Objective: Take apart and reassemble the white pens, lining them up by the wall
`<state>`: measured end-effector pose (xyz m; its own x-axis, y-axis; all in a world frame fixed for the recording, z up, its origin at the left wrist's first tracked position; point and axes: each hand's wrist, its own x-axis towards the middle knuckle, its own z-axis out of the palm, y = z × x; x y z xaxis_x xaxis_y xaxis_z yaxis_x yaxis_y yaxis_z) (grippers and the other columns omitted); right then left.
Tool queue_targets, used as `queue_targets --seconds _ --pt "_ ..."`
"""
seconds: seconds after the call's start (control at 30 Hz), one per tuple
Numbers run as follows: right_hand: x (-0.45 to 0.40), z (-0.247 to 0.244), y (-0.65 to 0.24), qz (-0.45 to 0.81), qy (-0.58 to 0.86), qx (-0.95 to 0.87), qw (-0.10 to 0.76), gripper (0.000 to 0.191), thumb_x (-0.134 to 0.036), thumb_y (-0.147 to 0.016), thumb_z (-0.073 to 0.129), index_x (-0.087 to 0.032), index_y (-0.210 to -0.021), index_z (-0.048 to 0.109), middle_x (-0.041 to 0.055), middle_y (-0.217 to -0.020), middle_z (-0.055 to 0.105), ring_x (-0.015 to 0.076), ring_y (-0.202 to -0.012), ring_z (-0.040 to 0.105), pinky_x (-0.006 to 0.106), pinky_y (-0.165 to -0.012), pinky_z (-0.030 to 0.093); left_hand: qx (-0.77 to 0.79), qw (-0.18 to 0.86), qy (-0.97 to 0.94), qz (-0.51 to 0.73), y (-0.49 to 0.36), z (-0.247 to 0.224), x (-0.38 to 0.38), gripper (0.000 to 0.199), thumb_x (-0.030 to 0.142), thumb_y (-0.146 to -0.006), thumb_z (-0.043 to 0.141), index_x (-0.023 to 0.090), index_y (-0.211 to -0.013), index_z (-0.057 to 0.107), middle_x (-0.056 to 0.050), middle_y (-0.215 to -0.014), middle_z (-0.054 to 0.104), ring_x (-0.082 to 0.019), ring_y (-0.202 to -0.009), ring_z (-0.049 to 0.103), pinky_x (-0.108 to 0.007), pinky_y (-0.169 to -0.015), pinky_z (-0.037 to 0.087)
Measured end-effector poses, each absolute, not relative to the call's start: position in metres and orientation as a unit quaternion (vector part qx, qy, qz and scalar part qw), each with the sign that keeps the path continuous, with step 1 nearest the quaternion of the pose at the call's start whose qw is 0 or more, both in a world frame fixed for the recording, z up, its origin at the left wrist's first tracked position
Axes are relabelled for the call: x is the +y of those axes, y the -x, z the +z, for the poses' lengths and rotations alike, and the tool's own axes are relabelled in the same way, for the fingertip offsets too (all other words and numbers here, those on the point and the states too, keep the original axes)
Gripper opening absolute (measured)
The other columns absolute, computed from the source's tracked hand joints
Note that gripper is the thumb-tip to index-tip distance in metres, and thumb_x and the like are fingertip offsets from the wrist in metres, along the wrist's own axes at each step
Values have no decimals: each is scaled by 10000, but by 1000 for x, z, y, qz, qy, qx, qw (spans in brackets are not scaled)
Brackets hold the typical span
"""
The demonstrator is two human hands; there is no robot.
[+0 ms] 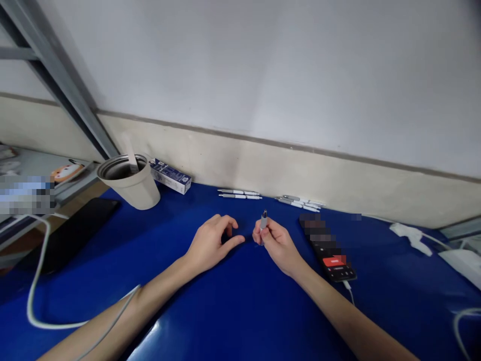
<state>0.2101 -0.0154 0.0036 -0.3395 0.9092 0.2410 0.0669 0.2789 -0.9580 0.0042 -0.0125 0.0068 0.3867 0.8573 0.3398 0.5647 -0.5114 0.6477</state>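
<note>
Here, the right hand (278, 245) pinches a grey pen section (263, 219) upright; the left hand (210, 244) curls empty fingers.

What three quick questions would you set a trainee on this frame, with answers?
1. Which hand holds the grey pen part: the left hand or the right hand?
2. True or false: the white pens stand upright in the beige tumbler.
3. Fill in the blank: the phone lies on the blue tabletop to the ____ of the right hand.

Key:
1. The right hand
2. False
3. Right
</note>
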Motion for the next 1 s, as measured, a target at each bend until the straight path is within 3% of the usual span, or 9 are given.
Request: queue_targets --seconds 0.27,0.5,0.63,0.73,0.83,0.9,1.0 --pt "-15 1 -208 470 395 -657 436 290 -463 -945 433 -205 -936 565 -20 -683 483 124 -622 450 263 -604 372 389 253 -819 337 -4 10 -15 243 428 -879 561 202 -968 570 6 -749 592 -148 -713 527 -255 -648 399" --pt "-21 22 -205 321 449 -792 262 329 -411 -969 386 -188 -866 605 -26 -675 515 104 -595 456 231 -571 355 430 242 -780 385 -5 6 -15 364 415 -973 377 195 -830 629 5 -706 592 -123 -649 528 -232 -597 370" --pt "-11 25 -208 239 433 -852 174 358 -372 -995 304 -193 -946 610 -28 -660 567 100 -563 506 214 -534 390 425 209 -799 370 0 6 -8 272 378 -957 436 205 -850 616 18 -718 601 -130 -676 535 -239 -631 393" --pt "9 29 -206 179 427 -872 160 238 -295 -965 407 -207 -1000 626 5 -822 649 122 -710 577 247 -671 447 437 163 -807 362 5 6 -2 143 294 -923 499 215 -945 616 -12 -896 632 -179 -858 541 -288 -766 419" --pt "37 31 -197 99 432 -883 155 227 -218 -939 443 -195 -1062 633 64 -1006 645 175 -974 567 321 -889 415 479 111 -792 362 7 2 1 239 216 -893 505 183 -1124 560 -89 -1113 574 -255 -1045 473 -378 -859 400" --pt "55 32 -196 54 438 -886 141 253 -207 -922 469 -194 -1122 624 86 -1059 626 191 -1021 549 338 -925 397 493 89 -790 352 7 0 -1 272 211 -887 502 164 -1152 535 -111 -1137 550 -275 -1061 455 -402 -847 400" --pt "73 38 -211 -5 469 -875 119 238 -213 -903 498 -188 -1092 642 93 -1044 624 203 -1009 550 340 -922 392 477 74 -815 322 4 -3 -5 159 217 -887 501 193 -1020 584 -76 -1045 580 -266 -1016 470 -394 -809 398"
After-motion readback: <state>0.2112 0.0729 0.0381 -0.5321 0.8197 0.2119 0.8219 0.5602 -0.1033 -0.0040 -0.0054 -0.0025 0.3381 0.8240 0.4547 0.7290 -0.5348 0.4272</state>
